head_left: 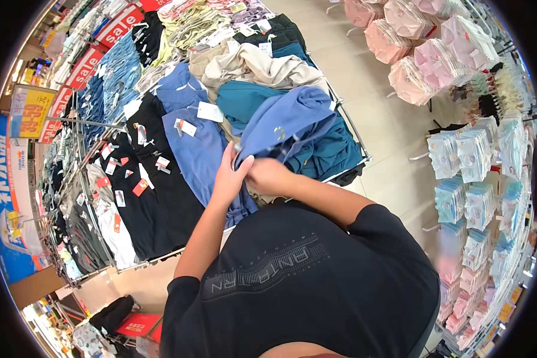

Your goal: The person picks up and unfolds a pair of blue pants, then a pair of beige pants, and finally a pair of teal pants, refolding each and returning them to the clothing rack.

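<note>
Both hands meet at the near edge of a heap of clothes on a display table [347,122]. The left hand [231,174] is raised with its fingers together and its thumb held out to the side, pressed against the hem of a light blue garment [286,119]; whether the fingers close on the cloth behind it cannot be told. The right hand [267,175] sits just beside the left, touching it, curled with its knuckles toward the camera, and its fingertips are hidden in the fabric, so its grip cannot be told either. The light blue garment rises straight up from the two hands and drapes over a teal garment [328,152] that lies to the right of the hands and under the blue one. Just left of the left hand lies a darker blue shirt [197,149] with a white tag [210,111], flat on the table. Further left of that are black shirts [161,197] with small red and white tags. Beyond the hands, past the blue garment, lies a beige garment [268,65], crumpled. Well to the right of the hands, across the floor, stand racks of packaged pink items [426,62] and pale blue packets [459,155]. Far left hang red sale signs [116,24].
</note>
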Tool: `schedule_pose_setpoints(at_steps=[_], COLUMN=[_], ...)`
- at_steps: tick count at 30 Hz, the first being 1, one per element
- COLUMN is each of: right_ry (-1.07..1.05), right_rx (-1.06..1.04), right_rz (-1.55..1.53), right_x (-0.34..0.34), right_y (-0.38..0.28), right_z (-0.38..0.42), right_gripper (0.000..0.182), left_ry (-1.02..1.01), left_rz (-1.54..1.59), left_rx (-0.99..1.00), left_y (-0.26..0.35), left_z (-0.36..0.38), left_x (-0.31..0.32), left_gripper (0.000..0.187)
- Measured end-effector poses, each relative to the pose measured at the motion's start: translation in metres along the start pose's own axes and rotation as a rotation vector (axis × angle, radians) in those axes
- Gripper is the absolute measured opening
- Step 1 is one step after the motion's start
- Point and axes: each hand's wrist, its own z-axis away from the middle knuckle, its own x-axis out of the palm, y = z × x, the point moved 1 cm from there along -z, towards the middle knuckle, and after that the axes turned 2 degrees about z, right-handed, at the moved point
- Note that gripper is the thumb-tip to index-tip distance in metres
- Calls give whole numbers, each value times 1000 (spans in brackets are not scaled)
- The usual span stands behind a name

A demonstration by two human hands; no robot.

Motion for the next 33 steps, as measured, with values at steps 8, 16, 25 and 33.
schedule_pose_setpoints(at_steps=[8, 16, 25, 33], right_ry=[-251, -382, 446, 211], right_rx=[-42, 408, 591, 500], right_rz=[-4, 225, -100, 331], right_x=[18, -82, -169, -200], right_y=[17, 67, 67, 21], right_z=[34, 63, 5, 0], right_gripper=[34, 64, 39, 50], left_ry=[-76, 143, 277, -13], left_rz=[-385, -391, -689, -120], left_rx=[-215, -1, 163, -9], left_y=[-21, 24, 57, 87], left_z=[-1, 19, 23, 40], left_x=[-20, -66, -70, -105], left_gripper=[61, 68, 77, 56])
